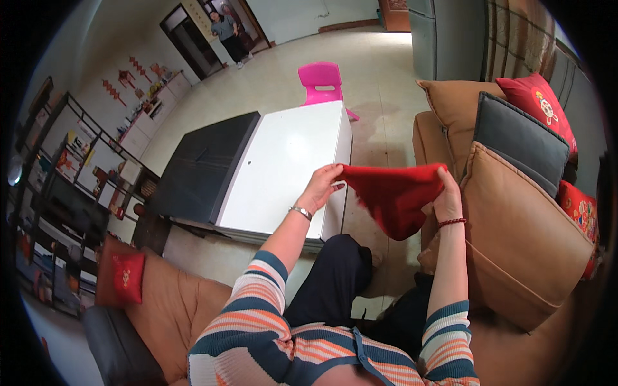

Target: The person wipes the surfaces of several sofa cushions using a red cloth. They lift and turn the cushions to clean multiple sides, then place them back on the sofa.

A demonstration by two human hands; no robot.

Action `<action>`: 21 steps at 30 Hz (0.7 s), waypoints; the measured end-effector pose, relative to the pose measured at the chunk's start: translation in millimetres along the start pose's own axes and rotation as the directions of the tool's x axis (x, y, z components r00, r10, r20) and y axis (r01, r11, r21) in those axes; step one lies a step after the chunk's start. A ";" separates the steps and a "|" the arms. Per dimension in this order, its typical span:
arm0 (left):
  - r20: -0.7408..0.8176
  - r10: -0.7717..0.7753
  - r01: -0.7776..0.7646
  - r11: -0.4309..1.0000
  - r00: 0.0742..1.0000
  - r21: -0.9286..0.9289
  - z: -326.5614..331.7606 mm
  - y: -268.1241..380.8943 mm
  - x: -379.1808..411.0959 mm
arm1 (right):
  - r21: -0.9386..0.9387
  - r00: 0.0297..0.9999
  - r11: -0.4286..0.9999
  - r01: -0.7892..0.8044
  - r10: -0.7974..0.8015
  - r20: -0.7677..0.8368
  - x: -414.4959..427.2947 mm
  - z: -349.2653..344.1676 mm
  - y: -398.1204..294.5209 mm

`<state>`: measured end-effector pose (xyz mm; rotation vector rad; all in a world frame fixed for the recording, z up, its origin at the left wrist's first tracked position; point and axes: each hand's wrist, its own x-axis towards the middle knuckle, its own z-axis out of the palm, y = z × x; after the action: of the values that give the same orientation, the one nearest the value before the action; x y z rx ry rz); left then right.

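A red cloth (396, 198) is stretched between my two hands, its top edge pulled nearly straight and the rest hanging in loose folds. My left hand (322, 184) pinches the left corner, just past the edge of a coffee table. Its right corner is gripped by my right hand (447, 195), close to a large tan cushion on the sofa. Below the cloth I see the tiled floor and my knee in dark trousers. Whether the cloth is a cover, a garment or a plain piece of fabric I cannot tell.
The coffee table has a white top (289, 154) and a black section (207, 164). Behind it stands a pink plastic chair (319, 79). Tan cushions (521, 231), a grey cushion (519, 142) and red pillows (538, 108) crowd the sofa at right. A person (226, 34) stands by the far doorway.
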<state>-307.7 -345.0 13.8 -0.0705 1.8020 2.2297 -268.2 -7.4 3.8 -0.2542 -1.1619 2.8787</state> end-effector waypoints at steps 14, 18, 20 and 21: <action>0.118 0.061 -0.060 0.998 0.991 -0.014 16.0 39.9 0.8 | -0.390 0.990 0.915 -0.105 0.135 0.050 2.3 2.5 18.2; 0.156 0.178 -0.155 0.976 0.971 -0.152 25.7 80.6 -1.9 | -0.779 0.954 0.625 -0.054 0.264 0.145 3.4 11.1 51.1; 0.169 0.203 -0.166 0.964 0.964 -0.210 22.9 95.8 1.5 | -0.860 0.913 0.509 -0.044 0.370 0.173 -2.2 17.4 69.2; 0.169 0.217 -0.172 0.955 0.962 -0.243 20.3 101.2 3.2 | -0.884 0.883 0.463 -0.064 0.440 0.166 -5.7 23.2 73.5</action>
<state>-332.4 -343.8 114.1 0.2842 1.5051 2.4734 -263.7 -76.9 -29.8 0.1640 -2.8360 2.2519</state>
